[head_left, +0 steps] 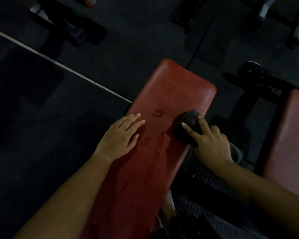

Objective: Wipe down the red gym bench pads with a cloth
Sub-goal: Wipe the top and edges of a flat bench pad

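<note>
Bracing flat and open-fingered on the red bench pad is the left hand, while the right hand is pressing the dark cloth at the pad's right edge, mid-wipe; next it probably needs sweeping toward the unwiped far end.

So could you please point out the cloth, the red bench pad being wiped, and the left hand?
cloth (188, 125): head view, dark bunched top ahead of the fingers.
red bench pad (176, 90): head view, bare far end.
left hand (121, 135): head view, back of the hand.
</note>
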Demonstrator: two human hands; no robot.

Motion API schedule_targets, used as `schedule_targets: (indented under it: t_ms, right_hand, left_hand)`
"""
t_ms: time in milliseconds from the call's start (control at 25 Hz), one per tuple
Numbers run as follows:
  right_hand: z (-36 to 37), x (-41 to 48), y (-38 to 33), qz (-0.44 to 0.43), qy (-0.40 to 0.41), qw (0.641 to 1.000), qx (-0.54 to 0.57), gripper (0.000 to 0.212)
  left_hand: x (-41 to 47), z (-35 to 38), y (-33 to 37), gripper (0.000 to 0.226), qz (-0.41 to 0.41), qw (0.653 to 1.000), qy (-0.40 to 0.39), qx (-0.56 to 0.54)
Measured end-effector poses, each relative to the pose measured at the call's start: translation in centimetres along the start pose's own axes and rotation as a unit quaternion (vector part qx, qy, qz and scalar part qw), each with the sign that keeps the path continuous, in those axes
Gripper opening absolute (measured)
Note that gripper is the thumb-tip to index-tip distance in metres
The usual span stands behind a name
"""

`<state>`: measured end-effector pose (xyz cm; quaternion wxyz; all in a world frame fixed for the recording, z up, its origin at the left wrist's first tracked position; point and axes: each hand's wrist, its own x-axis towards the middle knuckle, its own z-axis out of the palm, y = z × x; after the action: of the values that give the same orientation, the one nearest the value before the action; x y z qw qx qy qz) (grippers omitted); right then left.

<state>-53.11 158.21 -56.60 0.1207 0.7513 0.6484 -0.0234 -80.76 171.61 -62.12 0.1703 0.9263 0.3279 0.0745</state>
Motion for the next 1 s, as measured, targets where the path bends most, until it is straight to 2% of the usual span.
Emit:
schedule_targets:
  t_ms: [200, 400, 520, 800, 1000]
  right_hand:
    - [-2.9, 8.7, -5.4, -0.054, -0.020, 0.998, 0.013, 0.062]
    - [-4.1, 12.7, -9.7, -0.140, 0.015, 0.990, -0.012, 0.052]
    - [-3.1, 10.1, -8.8, -0.184, 0.029, 0.982, -0.027, 0.055]
    - [1.1, -2.6, -0.6, -0.077, 0.061, 0.995, 0.023, 0.086]
    - [1.0, -4.9, -3.5, -0.076, 0.023, 0.997, 0.023, 0.085]
  left_hand:
    - [-0.7, 0.3, 0.2, 0.048, -0.036, 0.999, 0.004, -0.023]
    - [-0.8, 0.3, 0.1, 0.047, -0.029, 0.999, -0.003, -0.019]
    - [-1.3, 0.0, 0.3, 0.047, -0.030, 1.000, 0.005, -0.007]
    - [-2.0, -0.7, 1.2, 0.047, -0.029, 0.999, 0.036, 0.021]
    - [-3.8, 0.0, 1.3, 0.045, -0.035, 0.999, 0.029, -0.007]
